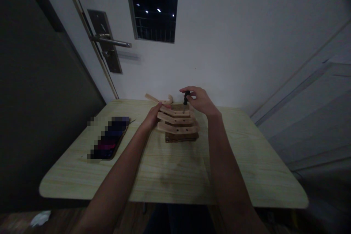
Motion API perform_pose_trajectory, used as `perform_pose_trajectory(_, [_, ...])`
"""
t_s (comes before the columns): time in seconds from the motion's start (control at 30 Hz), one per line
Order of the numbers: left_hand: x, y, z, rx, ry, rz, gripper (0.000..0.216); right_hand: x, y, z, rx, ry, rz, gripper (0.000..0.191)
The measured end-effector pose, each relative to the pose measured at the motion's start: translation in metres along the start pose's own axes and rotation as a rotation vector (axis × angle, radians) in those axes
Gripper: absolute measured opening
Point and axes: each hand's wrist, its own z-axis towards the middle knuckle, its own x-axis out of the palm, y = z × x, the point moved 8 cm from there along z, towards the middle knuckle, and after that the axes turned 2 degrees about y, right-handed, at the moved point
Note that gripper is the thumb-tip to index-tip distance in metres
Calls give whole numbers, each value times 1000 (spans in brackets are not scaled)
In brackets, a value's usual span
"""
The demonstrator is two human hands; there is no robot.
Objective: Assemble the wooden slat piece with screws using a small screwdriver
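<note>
My right hand (203, 101) grips the black handle of a screwdriver (187, 98) from above. The screwdriver stands nearly upright, its tip down at a hole in the farthest of three pale wooden hooks (170, 129). These bent hooks lie side by side across a dark brown wooden board (179, 139), each with dark holes or screw heads in it. My left hand (152, 116) is closed at the left end of the farthest hooks, steadying them; its fingertips are partly hidden. Just beyond, a separate wooden hook (165, 102) with a curled end lies at the table's back.
A phone (116, 137), partly pixelated, lies on the left of the pale wooden table (170, 175), with a thin stick-like thing (132, 121) beside it. Behind the table stands a white door (219, 44) with a metal handle (115, 42) and a dark window (155, 3).
</note>
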Motion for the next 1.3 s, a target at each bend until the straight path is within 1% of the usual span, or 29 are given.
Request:
perform_pose_trajectory(0.1, [0, 1, 0, -4, 2, -9, 57, 0, 4, 0, 27, 5, 3, 35])
perform_pose_trajectory(0.3, [0, 2, 0, 2, 3, 5, 58, -6, 6, 3, 99, -47, -35, 11])
perform_pose_trajectory(0.43, [0, 1, 0, 6, -2, 6, 59, -8, 4, 3, 87, -98, -32, 5])
perform_pose_trajectory(0.5, [0, 0, -1, 9, -6, -5, 59, -7, 2, 2, 71, -99, -15, 10])
perform_pose_trajectory(0.63, [0, 0, -1, 8, -1, -6, 58, -1, -1, 0, 66, -23, 34, 30])
perform_pose_trajectory(0.7, [-1, 1, 0, 11, -4, -6, 58, 1, 0, 0, 61, 16, 64, 34])
perform_pose_trajectory(0.83, [-1, 2, 1, 4, -7, -22, 57, 3, 8, 1, 41, 63, 73, 23])
perform_pose_trajectory(0.93, [0, 2, 1, -9, -2, -39, 58, 0, 9, 2, 84, 25, -10, 10])
perform_pose_trajectory(1.03, [1, 1, 0, -7, -3, -53, 58, -3, 4, 2, 140, -34, -75, 18])
perform_pose_trajectory(1.1, [2, 1, 0, -16, -3, -54, 58, -4, 0, 1, 156, -61, -77, 22])
perform_pose_trajectory(1.2, [0, 4, 2, -20, -3, -53, 59, -2, -1, 2, 103, -63, -8, 18])
perform_pose_trajectory(1.3, [-1, 6, 5, -4, 11, -48, 58, 0, 3, 2, 32, -14, 47, 12])
